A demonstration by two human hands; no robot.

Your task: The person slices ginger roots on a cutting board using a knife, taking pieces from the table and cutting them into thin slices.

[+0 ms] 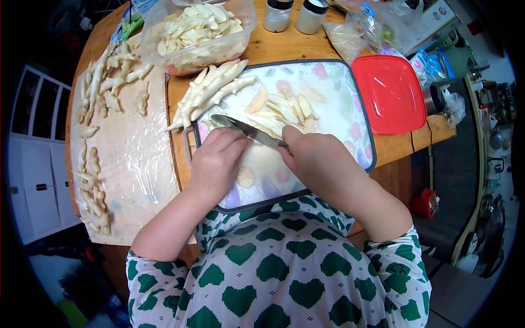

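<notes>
My right hand (pixel 314 156) is closed around the handle of a knife (pixel 254 133), whose dark blade points left across the cutting board (pixel 333 158). My left hand (pixel 219 161) lies close to the blade with its fingers curled and pressed together. Whatever those fingers grip is hidden beneath them and the knife. Just beyond the blade is a loose heap of pale ginger slices (pixel 281 112). Several long peeled ginger roots (pixel 210 90) rest over the board's upper left corner.
A clear plastic tub (pixel 240 41) full of slices stands behind the board. More ginger roots (pixel 104 82) lie on a plastic-covered sheet (pixel 136 164) to the left. Two jars (pixel 278 19) stand at the back. A red lid (pixel 389 93) lies right of the board.
</notes>
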